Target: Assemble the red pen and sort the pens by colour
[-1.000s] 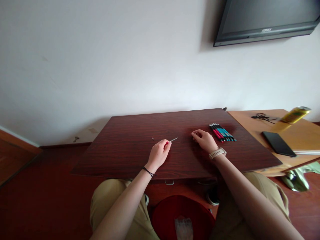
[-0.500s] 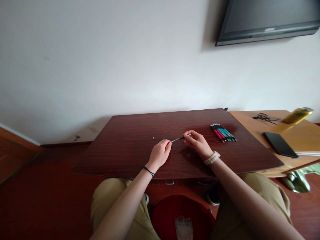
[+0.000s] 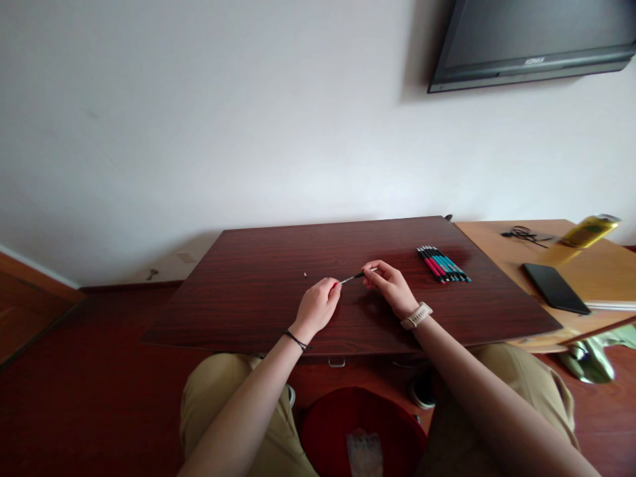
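The left hand (image 3: 318,306), with a thin black cord band (image 3: 297,340) on its wrist, had a narrow, pinching grip on a slim, silvery-grey rod (image 3: 348,279) above the middle of the dark reddish-brown, wood-grained table (image 3: 258,291). A spot of red showed at the fingertips; whether it belonged to the rod could not be told.

The right hand (image 3: 391,288), wearing a pale-strapped watch (image 3: 417,316), pinched a slender black piece (image 3: 360,274) between thumb and fingers. The rod's far end met the tip of this black piece, so the two lay nearly in one slanting line between the hands. Whether the rod sat inside the piece or only touched it was too small to tell.

Judging by how things lay, the work was part-way along: the parts in hand looked incomplete, and a tiny whitish piece (image 3: 305,274) lay loose on the table, beyond the left hand and apart from it. To the right of the right hand, a neat slanted row of red, teal and black pens with pale ends (image 3: 442,264) rested side by side; these looked whole, and neither hand touched them.
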Motion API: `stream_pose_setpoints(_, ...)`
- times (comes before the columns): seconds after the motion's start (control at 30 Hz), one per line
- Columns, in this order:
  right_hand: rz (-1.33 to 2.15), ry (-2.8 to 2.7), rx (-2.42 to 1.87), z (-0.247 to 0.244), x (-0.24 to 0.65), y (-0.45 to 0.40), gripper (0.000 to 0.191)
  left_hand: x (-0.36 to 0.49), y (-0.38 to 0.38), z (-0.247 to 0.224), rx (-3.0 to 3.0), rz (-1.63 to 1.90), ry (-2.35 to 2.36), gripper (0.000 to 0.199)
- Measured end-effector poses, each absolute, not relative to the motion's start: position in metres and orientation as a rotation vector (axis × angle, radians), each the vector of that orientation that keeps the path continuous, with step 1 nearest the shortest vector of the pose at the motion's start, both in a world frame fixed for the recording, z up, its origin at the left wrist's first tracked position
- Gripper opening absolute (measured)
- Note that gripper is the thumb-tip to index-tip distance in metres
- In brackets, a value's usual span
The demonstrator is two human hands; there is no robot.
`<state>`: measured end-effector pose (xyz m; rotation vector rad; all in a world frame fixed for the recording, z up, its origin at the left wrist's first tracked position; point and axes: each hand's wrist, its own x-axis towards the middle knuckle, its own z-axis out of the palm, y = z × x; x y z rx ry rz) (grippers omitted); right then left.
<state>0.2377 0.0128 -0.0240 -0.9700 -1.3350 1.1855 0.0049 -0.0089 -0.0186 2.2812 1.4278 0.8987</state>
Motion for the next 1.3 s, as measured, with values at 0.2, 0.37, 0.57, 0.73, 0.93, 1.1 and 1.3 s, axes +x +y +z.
stream_pose_setpoints(0.2,1.187,-1.553,-0.928,-0.029,0.231,0.010,0.038,0.006,-0.009,-0.017,2.336,0.878,1.409,0.022)
stream_pose_setpoints(0.37,1.107,-1.665,-0.929,-0.027,0.228,0.007,0.034,0.007,-0.011,-0.013,2.321,0.935,1.329,0.021)
stream_pose_setpoints(0.57,1.143,-1.622,-0.920,-0.027,0.229,0.008,0.033,0.005,-0.010,-0.013,2.284,0.937,1.307,0.014)
stream_pose_setpoints(0.73,1.181,-1.631,-0.912,-0.026,0.229,0.007,0.036,0.002,-0.010,-0.014,2.252,0.887,1.257,0.013)
stream_pose_setpoints(0.93,1.190,-1.640,-0.971,-0.028,0.230,0.007,0.044,0.002,-0.011,-0.013,2.239,0.906,1.199,0.012)
stream_pose_setpoints(1.1,1.132,-1.653,-1.058,-0.029,0.229,0.008,0.055,0.002,-0.011,-0.011,2.116,0.972,1.160,0.015)
stream_pose_setpoints(1.3,1.145,-1.462,-0.995,-0.025,0.232,0.010,0.045,-0.009,0.004,-0.012,1.683,1.123,1.140,0.033)
